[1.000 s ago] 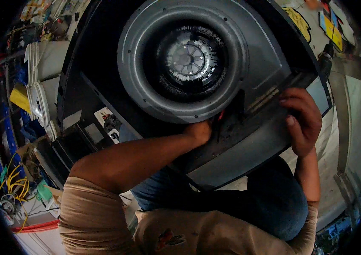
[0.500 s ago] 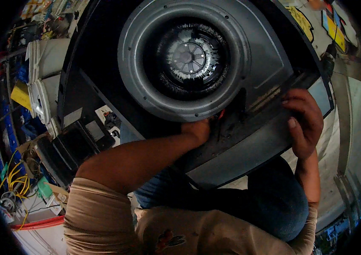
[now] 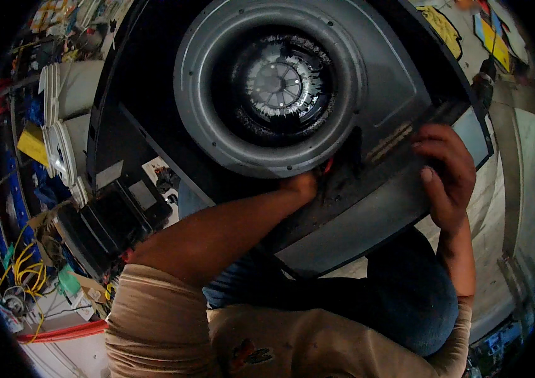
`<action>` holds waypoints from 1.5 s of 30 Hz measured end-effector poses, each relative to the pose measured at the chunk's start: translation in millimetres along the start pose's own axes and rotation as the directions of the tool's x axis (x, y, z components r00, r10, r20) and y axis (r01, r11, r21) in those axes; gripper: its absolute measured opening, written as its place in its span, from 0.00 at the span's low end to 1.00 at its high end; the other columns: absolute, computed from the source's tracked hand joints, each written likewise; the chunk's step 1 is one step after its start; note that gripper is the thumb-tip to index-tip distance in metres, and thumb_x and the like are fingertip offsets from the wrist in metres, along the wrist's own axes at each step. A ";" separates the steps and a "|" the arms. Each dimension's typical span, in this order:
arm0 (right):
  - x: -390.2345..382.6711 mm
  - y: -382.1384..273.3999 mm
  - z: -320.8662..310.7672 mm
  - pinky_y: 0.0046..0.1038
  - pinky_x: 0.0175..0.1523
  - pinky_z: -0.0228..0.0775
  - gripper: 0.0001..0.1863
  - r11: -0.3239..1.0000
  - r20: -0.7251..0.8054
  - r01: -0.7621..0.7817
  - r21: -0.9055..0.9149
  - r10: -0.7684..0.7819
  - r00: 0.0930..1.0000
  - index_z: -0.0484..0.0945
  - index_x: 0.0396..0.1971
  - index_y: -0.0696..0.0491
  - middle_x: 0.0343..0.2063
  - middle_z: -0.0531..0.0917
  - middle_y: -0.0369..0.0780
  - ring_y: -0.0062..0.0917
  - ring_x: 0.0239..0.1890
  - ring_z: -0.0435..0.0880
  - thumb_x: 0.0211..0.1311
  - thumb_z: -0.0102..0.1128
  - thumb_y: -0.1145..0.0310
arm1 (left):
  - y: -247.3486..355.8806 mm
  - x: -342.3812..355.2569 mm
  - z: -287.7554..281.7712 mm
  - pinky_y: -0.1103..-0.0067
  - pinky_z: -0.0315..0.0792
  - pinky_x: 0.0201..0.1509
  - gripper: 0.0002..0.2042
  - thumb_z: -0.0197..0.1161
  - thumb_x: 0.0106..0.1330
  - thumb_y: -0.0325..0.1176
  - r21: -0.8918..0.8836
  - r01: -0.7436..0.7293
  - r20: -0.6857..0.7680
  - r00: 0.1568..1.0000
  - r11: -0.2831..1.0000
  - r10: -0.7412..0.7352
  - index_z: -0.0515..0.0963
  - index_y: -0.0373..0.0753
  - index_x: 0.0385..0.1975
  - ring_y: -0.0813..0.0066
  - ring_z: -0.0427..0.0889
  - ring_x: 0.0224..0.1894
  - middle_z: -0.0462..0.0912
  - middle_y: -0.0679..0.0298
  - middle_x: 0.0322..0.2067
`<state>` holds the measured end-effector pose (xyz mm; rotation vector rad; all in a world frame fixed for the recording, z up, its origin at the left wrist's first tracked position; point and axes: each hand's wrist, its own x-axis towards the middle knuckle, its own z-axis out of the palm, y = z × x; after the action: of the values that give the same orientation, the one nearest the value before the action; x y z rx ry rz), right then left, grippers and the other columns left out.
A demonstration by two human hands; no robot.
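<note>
A large dark metal range hood housing (image 3: 396,94) lies in front of me, tilted across my lap. Set into it is a grey round duct ring (image 3: 195,104), its inside streaked black and silver around a spoked fan hub (image 3: 277,85). My left hand (image 3: 300,184) reaches in under the ring's near edge, and its fingers are hidden there. Beside it shows a small red-orange thing (image 3: 328,166), too covered to name. My right hand (image 3: 449,173) grips the housing's near right rim, fingers bent over the inner side and thumb lying along the edge.
To the left stand white plastic tubs (image 3: 62,151), a black box (image 3: 107,217) and coiled yellow wires (image 3: 28,274). A dark tool with a cord (image 3: 485,79) lies past the housing's right corner. Cluttered shelves line the far left. My denim-covered legs (image 3: 406,290) are below the housing.
My left hand and forearm have shifted slightly right under the ring. My right hand keeps its place on the rim. The whole view has moved a little.
</note>
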<state>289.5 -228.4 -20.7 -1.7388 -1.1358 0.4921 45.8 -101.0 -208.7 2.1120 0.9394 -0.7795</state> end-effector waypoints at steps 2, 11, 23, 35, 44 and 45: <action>0.1 0.0 0.2 0.29 0.47 0.66 0.12 1.000 -0.007 -0.001 0.014 0.001 1.000 0.77 0.31 0.60 0.37 0.77 0.47 0.35 0.40 0.77 0.45 0.57 0.70 | 5.9 0.8 -5.3 0.66 0.60 0.59 0.19 0.47 0.65 0.43 0.020 -0.011 0.035 0.999 1.000 0.010 0.69 0.41 0.52 0.54 0.68 0.55 0.70 0.51 0.53; 2.7 1.2 -0.5 0.28 0.46 0.67 0.11 0.999 -0.029 0.043 0.014 -0.042 0.999 0.77 0.31 0.59 0.36 0.77 0.45 0.33 0.39 0.77 0.46 0.57 0.70 | 23.8 -22.5 -48.9 0.69 0.59 0.59 0.21 0.46 0.66 0.42 -0.161 0.102 0.226 0.972 0.982 -0.064 0.67 0.34 0.52 0.50 0.69 0.53 0.71 0.47 0.50; 1.2 0.3 -0.9 0.28 0.46 0.67 0.11 1.000 -0.015 -0.002 0.018 0.002 1.000 0.77 0.31 0.58 0.36 0.77 0.44 0.33 0.39 0.78 0.45 0.58 0.71 | 4.1 -28.0 -28.4 0.63 0.65 0.52 0.16 0.45 0.66 0.38 -0.030 -0.102 -0.046 0.994 0.994 0.101 0.71 0.37 0.47 0.50 0.72 0.49 0.74 0.47 0.46; 0.1 0.8 -1.4 0.29 0.47 0.67 0.11 0.999 -0.021 0.017 -0.031 -0.017 1.000 0.78 0.31 0.58 0.37 0.77 0.45 0.34 0.40 0.77 0.45 0.58 0.71 | -14.5 -13.0 -1.1 0.64 0.69 0.47 0.12 0.43 0.66 0.33 0.088 -0.104 -0.021 0.994 0.991 0.106 0.74 0.52 0.44 0.52 0.76 0.42 0.76 0.51 0.40; 1.6 0.6 -1.9 0.28 0.45 0.67 0.10 1.000 -0.025 0.011 0.029 -0.010 1.000 0.77 0.31 0.58 0.35 0.77 0.45 0.33 0.39 0.78 0.45 0.58 0.72 | 8.2 -29.9 -25.9 0.66 0.71 0.43 0.12 0.47 0.64 0.32 -0.024 -0.082 -0.087 0.993 0.996 0.080 0.76 0.53 0.43 0.54 0.77 0.39 0.77 0.50 0.39; 1.5 0.9 -1.4 0.28 0.45 0.67 0.10 0.999 -0.029 0.009 0.039 -0.008 1.000 0.77 0.31 0.58 0.35 0.77 0.45 0.33 0.39 0.78 0.45 0.58 0.72 | 9.0 -29.5 -26.7 0.66 0.71 0.42 0.12 0.47 0.64 0.32 -0.024 -0.083 -0.060 0.995 0.996 0.081 0.75 0.53 0.43 0.54 0.78 0.38 0.77 0.50 0.38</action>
<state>291.7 -227.9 -20.6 -1.7009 -1.1060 0.4797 42.8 -96.1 -168.3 2.1469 0.8826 -0.6633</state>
